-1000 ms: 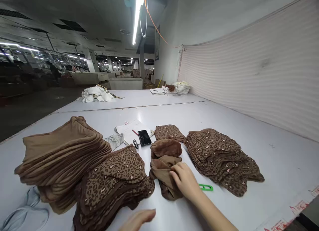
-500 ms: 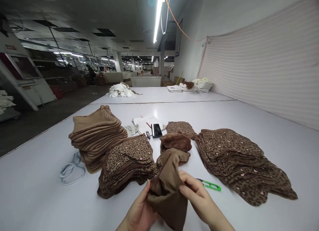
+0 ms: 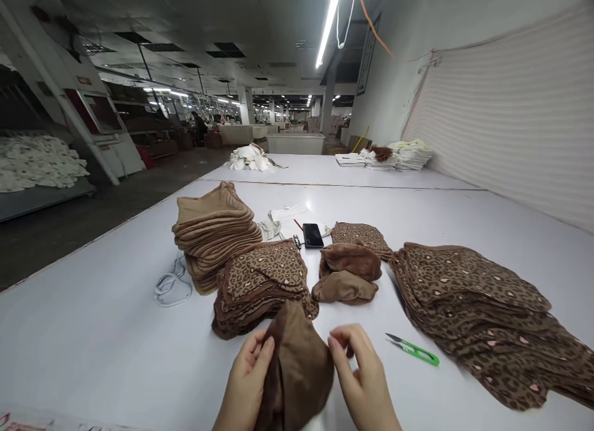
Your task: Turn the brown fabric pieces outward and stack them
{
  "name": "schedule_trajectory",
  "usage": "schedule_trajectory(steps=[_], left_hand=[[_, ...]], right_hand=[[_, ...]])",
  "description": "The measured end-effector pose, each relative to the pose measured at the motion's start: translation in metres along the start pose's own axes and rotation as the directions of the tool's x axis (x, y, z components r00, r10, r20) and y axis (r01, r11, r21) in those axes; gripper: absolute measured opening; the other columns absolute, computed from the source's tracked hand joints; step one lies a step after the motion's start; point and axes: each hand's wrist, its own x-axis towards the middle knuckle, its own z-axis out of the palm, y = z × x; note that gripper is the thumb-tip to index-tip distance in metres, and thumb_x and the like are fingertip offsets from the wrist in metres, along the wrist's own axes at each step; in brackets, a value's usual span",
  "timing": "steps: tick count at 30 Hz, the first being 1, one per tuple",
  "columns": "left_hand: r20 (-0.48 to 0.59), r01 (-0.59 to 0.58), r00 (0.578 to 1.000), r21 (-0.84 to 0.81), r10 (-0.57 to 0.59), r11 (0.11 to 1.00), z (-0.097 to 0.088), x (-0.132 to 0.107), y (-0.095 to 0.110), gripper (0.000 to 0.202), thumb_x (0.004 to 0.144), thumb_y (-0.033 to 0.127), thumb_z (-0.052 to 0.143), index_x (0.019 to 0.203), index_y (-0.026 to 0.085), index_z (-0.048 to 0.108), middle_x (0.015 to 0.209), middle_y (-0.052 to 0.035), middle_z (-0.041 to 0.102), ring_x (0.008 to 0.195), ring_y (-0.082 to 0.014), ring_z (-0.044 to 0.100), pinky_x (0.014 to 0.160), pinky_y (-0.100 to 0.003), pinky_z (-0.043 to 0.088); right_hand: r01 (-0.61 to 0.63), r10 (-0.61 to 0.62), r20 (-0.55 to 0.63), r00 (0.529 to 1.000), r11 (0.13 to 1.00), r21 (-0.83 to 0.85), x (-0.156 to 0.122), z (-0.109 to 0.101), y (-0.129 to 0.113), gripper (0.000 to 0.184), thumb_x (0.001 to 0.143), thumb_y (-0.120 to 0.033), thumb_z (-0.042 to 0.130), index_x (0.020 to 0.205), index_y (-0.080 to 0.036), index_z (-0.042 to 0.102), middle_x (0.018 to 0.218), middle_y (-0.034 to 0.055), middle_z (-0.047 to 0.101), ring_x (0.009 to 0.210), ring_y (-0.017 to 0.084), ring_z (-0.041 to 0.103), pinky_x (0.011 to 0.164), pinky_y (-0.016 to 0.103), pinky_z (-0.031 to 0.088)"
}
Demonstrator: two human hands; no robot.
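Observation:
A piece of brown plush fabric (image 3: 301, 369), its smooth side facing me and darker pile showing at the left, is held up over the near part of the table. My left hand (image 3: 245, 378) pinches its left edge between thumb and fingers. At the right edge, the thumb and curled fingers of my right hand (image 3: 362, 375) close on the fabric. Just beyond lie two crumpled brown fabric pieces (image 3: 349, 287) and a stack of leopard-print pieces (image 3: 264, 276). Green-handled thread snips (image 3: 415, 352) rest to the right of my right hand.
A tall stack of tan pieces (image 3: 216, 233) stands at the left, beside pale blue straps (image 3: 172, 290). Spread-out leopard-print pieces (image 3: 473, 307) cover the right. A phone (image 3: 313, 235) and small black snips (image 3: 297, 241) lie behind, near white papers (image 3: 292, 214).
The fabric has been turned and moved away from the crumpled brown pieces, which now show fully. My right hand has shifted to the fabric's right edge. The view has swung left.

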Motion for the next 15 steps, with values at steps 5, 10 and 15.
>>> schedule_trajectory(steps=[5, 10, 15], left_hand=[[-0.133, -0.017, 0.991, 0.036, 0.022, 0.999, -0.008, -0.008, 0.007, 0.034, 0.077, 0.045, 0.073, 0.099, 0.024, 0.057, 0.100, -0.0023, 0.072, 0.102, -0.0239, 0.067, 0.087, -0.035, 0.050], [-0.250, -0.240, 0.882, 0.489, 0.399, 0.838, -0.030, -0.027, -0.009, 0.058, 0.065, 0.045, 0.079, 0.114, 0.025, 0.055, 0.130, -0.0111, 0.054, 0.124, -0.0322, 0.049, 0.088, -0.036, 0.047], [0.012, -0.196, 0.956, 0.768, 0.292, 0.610, -0.053, -0.034, -0.016, 0.013, 0.082, 0.034, 0.059, 0.077, 0.024, 0.067, 0.070, -0.0024, 0.064, 0.066, -0.0221, 0.058, 0.056, -0.028, 0.042]], right_hand=[[0.430, -0.364, 0.249, 0.898, 0.848, -0.310, -0.026, 0.048, 0.004, 0.003, 0.083, -0.023, 0.058, 0.086, -0.023, 0.057, 0.076, 0.0020, 0.062, 0.066, 0.019, 0.060, 0.056, 0.027, 0.047], [0.442, -0.377, 0.255, 0.891, 0.849, -0.289, -0.032, 0.074, 0.021, 0.015, 0.086, -0.012, 0.043, 0.078, -0.023, 0.050, 0.072, 0.0013, 0.059, 0.063, 0.017, 0.059, 0.055, 0.025, 0.046], [0.010, -0.047, 0.200, 0.979, 0.983, 0.182, -0.034, 0.083, 0.022, 0.019, 0.094, -0.036, 0.046, 0.085, -0.023, 0.056, 0.071, -0.0001, 0.060, 0.062, 0.016, 0.057, 0.057, 0.025, 0.045]])
